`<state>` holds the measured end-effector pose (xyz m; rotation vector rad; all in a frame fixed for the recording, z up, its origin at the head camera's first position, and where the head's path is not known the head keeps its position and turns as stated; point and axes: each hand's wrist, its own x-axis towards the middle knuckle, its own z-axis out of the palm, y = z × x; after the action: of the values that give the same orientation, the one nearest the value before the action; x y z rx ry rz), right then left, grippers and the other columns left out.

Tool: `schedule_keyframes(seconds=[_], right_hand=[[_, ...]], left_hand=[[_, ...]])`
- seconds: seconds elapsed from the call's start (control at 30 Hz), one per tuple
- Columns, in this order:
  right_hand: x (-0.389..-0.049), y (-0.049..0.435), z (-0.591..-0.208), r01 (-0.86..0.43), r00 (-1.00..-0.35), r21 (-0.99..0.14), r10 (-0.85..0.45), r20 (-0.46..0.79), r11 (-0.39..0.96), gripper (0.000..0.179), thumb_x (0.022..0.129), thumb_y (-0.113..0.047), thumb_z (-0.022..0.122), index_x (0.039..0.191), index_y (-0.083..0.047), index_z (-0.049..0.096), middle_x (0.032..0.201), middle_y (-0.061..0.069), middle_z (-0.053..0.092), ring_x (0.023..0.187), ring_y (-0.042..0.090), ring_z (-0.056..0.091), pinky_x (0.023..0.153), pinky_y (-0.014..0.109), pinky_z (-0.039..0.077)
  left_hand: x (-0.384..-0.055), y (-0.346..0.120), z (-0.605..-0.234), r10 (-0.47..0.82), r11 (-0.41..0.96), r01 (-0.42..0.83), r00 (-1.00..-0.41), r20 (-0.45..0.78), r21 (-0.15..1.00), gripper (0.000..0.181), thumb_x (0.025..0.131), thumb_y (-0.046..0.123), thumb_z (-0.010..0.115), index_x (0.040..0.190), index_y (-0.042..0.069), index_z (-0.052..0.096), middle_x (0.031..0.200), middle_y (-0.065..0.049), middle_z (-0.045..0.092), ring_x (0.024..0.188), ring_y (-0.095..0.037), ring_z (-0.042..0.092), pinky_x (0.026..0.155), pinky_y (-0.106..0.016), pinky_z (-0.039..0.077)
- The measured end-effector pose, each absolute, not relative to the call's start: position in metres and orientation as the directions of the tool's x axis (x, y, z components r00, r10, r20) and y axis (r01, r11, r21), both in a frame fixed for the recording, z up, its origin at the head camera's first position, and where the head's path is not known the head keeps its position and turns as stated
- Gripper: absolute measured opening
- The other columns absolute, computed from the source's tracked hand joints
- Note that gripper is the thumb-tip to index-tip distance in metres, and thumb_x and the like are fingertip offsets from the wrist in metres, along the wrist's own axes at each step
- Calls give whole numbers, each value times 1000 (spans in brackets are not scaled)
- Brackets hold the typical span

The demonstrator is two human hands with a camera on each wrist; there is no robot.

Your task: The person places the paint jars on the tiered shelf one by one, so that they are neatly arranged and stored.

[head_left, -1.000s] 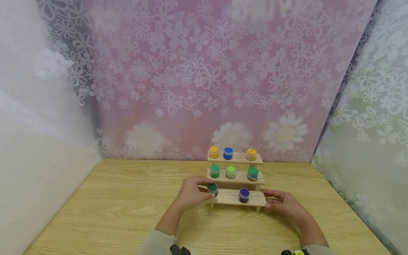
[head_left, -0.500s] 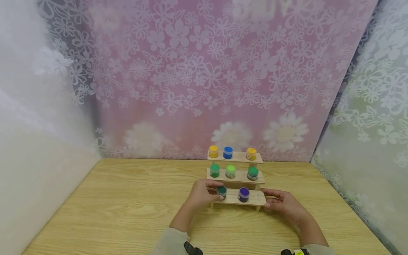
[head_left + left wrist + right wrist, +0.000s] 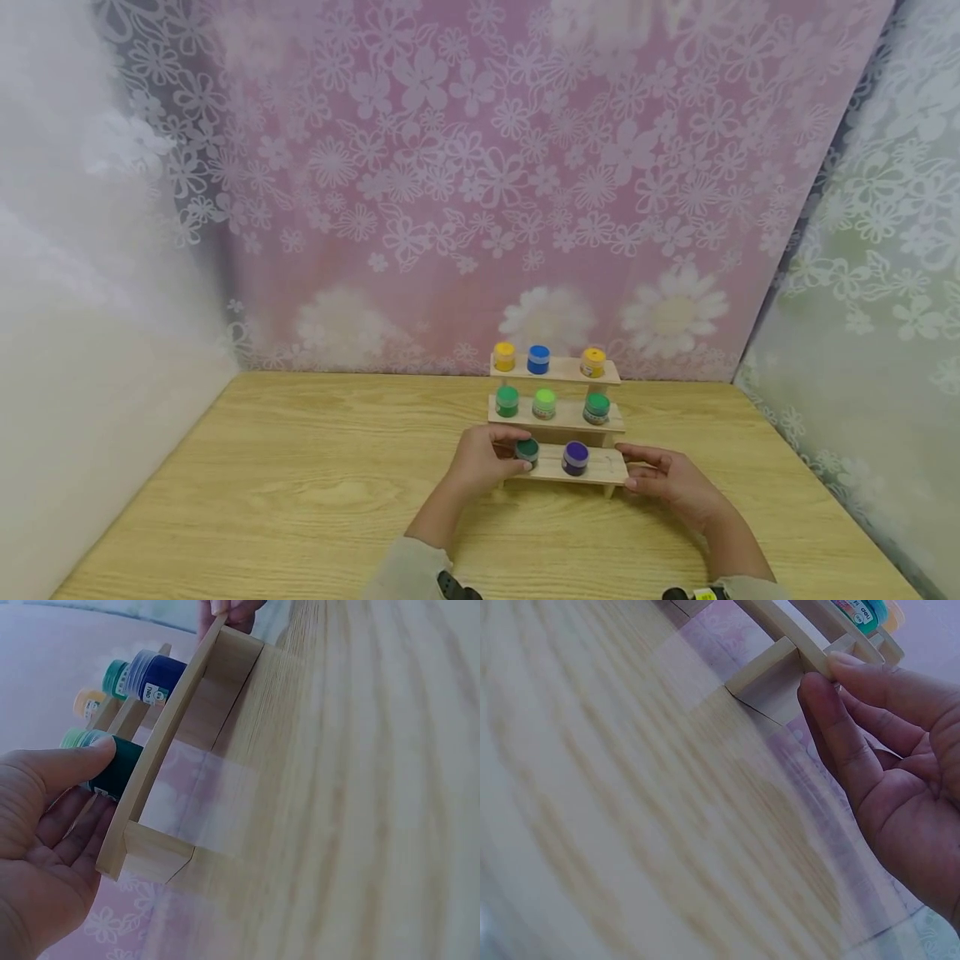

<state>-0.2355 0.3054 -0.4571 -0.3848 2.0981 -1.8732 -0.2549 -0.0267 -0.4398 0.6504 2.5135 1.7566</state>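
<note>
On the bottom step of a three-tier wooden rack (image 3: 551,471), my left hand (image 3: 480,457) holds a dark green paint jar (image 3: 527,452) between thumb and fingers. In the left wrist view the jar (image 3: 116,766) stands with its base against the step. To its right on that step is a purple paint jar (image 3: 575,458), apart from both hands. At the rack's right end, my right hand (image 3: 675,482) pinches the end of the bottom step; the right wrist view has the thumb (image 3: 847,664) on the board's edge.
Light green (image 3: 544,403) and two darker green jars sit on the middle step. The top step bears two yellow jars and a blue jar (image 3: 537,359). Beneath lies a wood-grain table (image 3: 300,475); a pink floral curtain (image 3: 450,208) hangs behind.
My left hand has moved the dark green jar rightward along the bottom step from its left end, nearer the purple jar. The right hand has kept its place on the rack's end.
</note>
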Motion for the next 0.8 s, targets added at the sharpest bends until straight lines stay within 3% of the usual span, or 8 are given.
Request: schedule_keyframes(seconds=[0.4, 0.63, 0.8], right_hand=[[-238, 309, -459, -11, -907, -994, -421, -35, 105, 64, 94, -2, 62, 145, 16, 27, 122, 4, 62, 102, 14, 65, 83, 29, 56], [-237, 307, -456, -3, -915, -988, -399, -59, 153, 65, 94, -6, 64, 146, 13, 30, 129, 4, 56, 103, 14, 64, 85, 32, 56], [-235, 306, -454, -6, -919, -986, -388, -62, 170, 64, 94, -6, 65, 145, 13, 31, 134, 6, 52, 103, 13, 63, 85, 33, 56]], left_hand=[[-255, -36, -442, 351, 210, 265, -919, 180, 941, 35, 80, 8, 81, 113, 15, 73, 106, 5, 68, 97, -16, 65, 83, -28, 55], [-261, -55, -442, 370, 118, 241, -911, 182, 963, 31, 83, 6, 78, 113, 8, 72, 109, -7, 68, 101, -21, 64, 83, -29, 56], [-265, -77, -444, 395, 132, 209, -908, 142, 969, 35, 84, 11, 78, 118, 9, 70, 116, -10, 66, 107, -24, 62, 85, -34, 56]])
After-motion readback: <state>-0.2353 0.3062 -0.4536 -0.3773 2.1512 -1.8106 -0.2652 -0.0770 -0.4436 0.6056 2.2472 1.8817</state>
